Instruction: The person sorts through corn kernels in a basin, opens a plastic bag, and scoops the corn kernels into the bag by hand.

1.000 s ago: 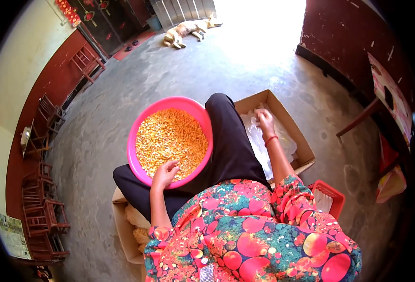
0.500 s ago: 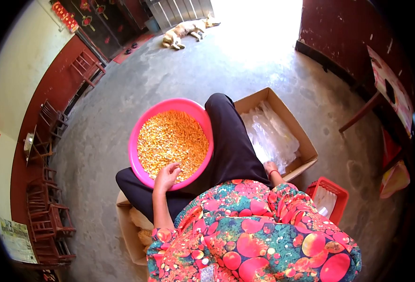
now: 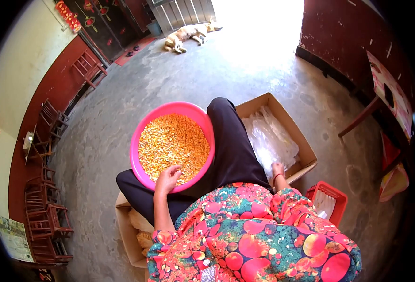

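Note:
A pink basin (image 3: 209, 123) full of yellow corn kernels (image 3: 172, 141) rests against my black-trousered legs. My left hand (image 3: 168, 179) is over its near rim, just above the kernels. Its fingers are bent together, and whatever they hold, if anything, is too small to make out. My right hand (image 3: 278, 174), with a red band at the wrist, reaches over the near side of a cardboard box (image 3: 306, 152). It is beside clear plastic bags (image 3: 272, 141) in that box. Its fingers point downward and are mostly hidden, so their grip is unclear.
A second cardboard box (image 3: 125, 230) with tan contents stands at my left, a red plastic basket (image 3: 340, 197) at my right. A dog (image 3: 186, 35) lies by the bright doorway. Wooden chairs (image 3: 48, 221) line the left wall; a table (image 3: 390, 96) stands right.
My right hand has shifted slightly right and deeper toward the bags. The left hand has stayed over the basin's near rim with little movement. The view has tilted slightly.

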{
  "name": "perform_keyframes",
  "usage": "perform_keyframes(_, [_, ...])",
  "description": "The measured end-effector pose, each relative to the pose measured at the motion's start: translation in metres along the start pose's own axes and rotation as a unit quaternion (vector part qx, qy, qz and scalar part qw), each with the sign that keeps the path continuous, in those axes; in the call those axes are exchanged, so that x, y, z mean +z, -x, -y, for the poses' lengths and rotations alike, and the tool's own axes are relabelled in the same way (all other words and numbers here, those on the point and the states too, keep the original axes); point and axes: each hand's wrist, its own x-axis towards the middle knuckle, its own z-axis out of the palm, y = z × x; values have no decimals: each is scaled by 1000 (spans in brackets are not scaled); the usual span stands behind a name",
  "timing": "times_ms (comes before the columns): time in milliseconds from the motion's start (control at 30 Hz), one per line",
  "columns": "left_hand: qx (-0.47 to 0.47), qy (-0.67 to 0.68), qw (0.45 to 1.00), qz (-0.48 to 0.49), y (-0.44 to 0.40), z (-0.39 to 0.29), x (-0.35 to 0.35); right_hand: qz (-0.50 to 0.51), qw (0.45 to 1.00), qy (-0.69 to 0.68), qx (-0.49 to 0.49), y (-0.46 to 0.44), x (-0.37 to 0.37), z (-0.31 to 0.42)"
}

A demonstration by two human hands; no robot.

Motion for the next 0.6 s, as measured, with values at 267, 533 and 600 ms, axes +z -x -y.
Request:
perform_keyframes(267, [-6, -7, 1000, -21, 2, -4, 0, 51, 792, -599, -110, -42, -79, 149])
perform_keyframes(533, [13, -3, 998, -62, 3, -4, 3, 248, 744, -579, -223, 117, -89, 318])
perform_keyframes(600, [13, 40, 997, -61, -3, 5, 5, 340, 743, -517, -257, 165, -69, 334])
